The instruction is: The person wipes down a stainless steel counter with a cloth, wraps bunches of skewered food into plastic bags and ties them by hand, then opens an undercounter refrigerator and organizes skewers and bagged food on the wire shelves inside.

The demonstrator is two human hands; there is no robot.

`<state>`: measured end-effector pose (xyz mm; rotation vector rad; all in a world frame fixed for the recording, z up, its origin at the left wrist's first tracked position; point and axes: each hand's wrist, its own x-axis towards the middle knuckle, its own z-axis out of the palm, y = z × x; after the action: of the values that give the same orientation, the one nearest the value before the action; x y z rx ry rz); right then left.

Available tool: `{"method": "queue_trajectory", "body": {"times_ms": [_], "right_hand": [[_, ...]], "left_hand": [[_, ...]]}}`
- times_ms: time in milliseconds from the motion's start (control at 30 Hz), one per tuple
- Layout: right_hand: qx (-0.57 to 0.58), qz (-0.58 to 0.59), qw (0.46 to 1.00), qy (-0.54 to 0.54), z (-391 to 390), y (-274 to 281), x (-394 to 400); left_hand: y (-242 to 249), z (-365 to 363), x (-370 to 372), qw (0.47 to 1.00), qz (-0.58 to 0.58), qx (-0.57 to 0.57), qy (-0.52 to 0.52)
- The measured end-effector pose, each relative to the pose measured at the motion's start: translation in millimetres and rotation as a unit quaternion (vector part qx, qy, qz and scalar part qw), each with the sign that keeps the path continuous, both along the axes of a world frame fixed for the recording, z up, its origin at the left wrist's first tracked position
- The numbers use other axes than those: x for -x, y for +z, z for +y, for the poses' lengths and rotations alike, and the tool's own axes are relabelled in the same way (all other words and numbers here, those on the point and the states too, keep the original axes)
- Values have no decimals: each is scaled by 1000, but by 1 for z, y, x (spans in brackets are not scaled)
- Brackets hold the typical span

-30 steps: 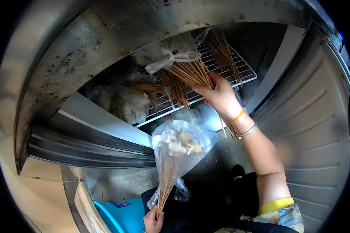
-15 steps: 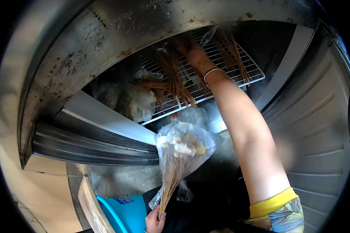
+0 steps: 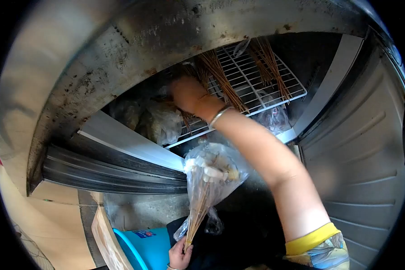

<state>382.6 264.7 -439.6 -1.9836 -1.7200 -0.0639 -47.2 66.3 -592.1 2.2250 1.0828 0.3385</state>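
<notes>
My left hand [image 3: 180, 255], low in the head view, is closed round the lower ends of a bundle of wooden skewers [image 3: 195, 222]. A clear plastic bag [image 3: 220, 191] covers the skewers' upper part, with pale food pieces [image 3: 213, 172] inside. Inside the fridge, my right hand [image 3: 191, 95] reaches over the left part of a white wire rack [image 3: 245, 81], among skewers there. Motion smears it and its fingers are hidden. Just right of it lies a bundle of brown skewers [image 3: 227, 83], and a cloudy plastic bag [image 3: 162, 123] sits to its left.
More skewers [image 3: 270, 67] rest on the rack's right side, with a clear bag [image 3: 274, 117] below. The fridge door [image 3: 360, 148] stands open at right. A blue tub [image 3: 144, 245] and a cardboard flap [image 3: 105, 238] are at lower left.
My right hand has moved left across the rack, away from the middle skewers, which now lie further right. My left hand keeps its hold on the bagged skewers.
</notes>
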Motion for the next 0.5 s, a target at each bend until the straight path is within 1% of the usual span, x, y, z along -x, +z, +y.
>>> {"method": "queue_trajectory", "body": {"times_ms": [33,67,100,167,200,233,333,433,467,500], "right_hand": [[49,35,998,2,11,-13,5],[45,34,998,2,19,-28,7],[40,70,997,-16,28,-46,9],[33,105,993,-30,35,-52,11],[53,88,994,-35,32,-48,10],[75,72,994,-42,27,-46,10],[114,78,989,-50,9,-29,12],[137,77,987,-43,14,-32,10],[137,78,987,-43,13,-35,10],[102,68,992,-43,7,-33,11]], "left_hand": [[-4,1,3,1000,0,7,2],[-6,2,5,1000,0,13,3],[-5,3,5,1000,0,9,4],[-4,0,3,1000,11,4,8],[-3,-1,1,1000,-2,-19,1],[-2,-2,2,1000,-1,-17,0],[1,-2,-1,1000,-4,-14,-5],[6,0,-3,1000,1,-6,-8],[6,-1,-2,1000,2,-6,-8],[6,0,-2,1000,3,3,-9]]}}
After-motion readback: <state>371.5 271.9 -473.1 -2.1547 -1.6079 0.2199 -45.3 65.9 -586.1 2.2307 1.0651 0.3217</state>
